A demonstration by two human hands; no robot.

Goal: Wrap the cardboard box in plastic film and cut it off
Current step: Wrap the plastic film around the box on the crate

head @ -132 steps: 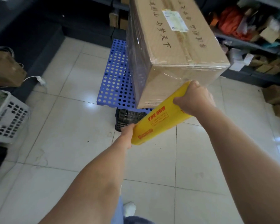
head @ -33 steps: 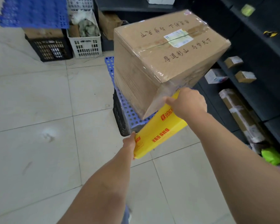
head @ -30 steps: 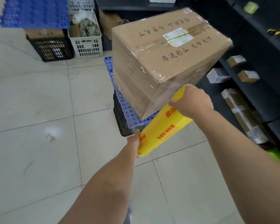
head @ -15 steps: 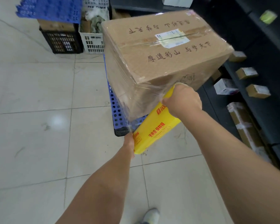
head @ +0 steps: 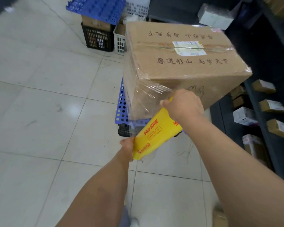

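The box [head: 179, 66] sits on a blue board [head: 121, 105]. Film [head: 151, 94] clings to the box's near sides and runs taut from its near corner to the yellow roll [head: 154, 133] just below. The right hand [head: 182, 104] curls its fingers round the roll's upper end, and the left hand [head: 127, 146] grips the lower end. Wrapping looks partly done, and the cut is not yet made.
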